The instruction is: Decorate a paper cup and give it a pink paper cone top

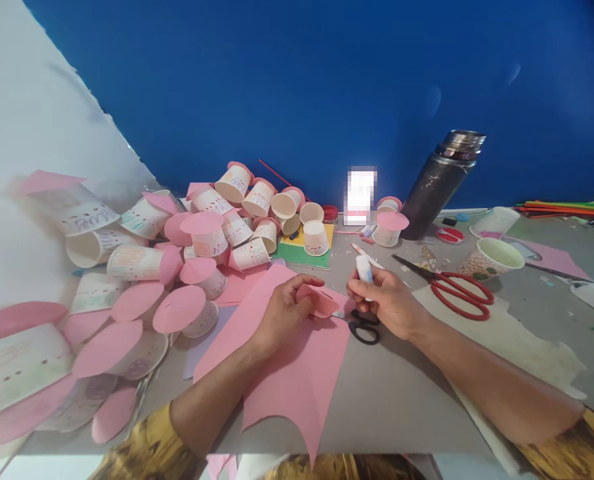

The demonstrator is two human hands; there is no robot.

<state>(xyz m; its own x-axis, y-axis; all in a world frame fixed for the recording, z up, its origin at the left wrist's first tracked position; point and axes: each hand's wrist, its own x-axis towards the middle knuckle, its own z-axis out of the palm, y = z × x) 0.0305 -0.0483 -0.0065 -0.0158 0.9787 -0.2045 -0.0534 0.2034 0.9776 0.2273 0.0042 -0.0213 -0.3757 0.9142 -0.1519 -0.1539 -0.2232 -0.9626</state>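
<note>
My left hand [285, 310] is closed on a small cut piece of pink paper [324, 303], held above a large pink sheet [289, 373] with curved cut-outs along its near edge. In my right hand [383, 297] is a small white tube [363, 268], held upright and looking like a glue bottle; its label cannot be read. Black-handled scissors [365, 332] lie between and below the two hands, their blades partly over the pink sheet. Right of my right hand rest larger red-handled scissors [459, 297], pointing up and left.
Many paper cups with pink paper tops [204, 233] are heaped at the left. A white cup [315, 238] stands on a green and yellow pad [297, 257]. A dark flask [434, 190] leans near the blue wall. A patterned cup [491, 259] and whitish sheet [521, 347] occupy the right.
</note>
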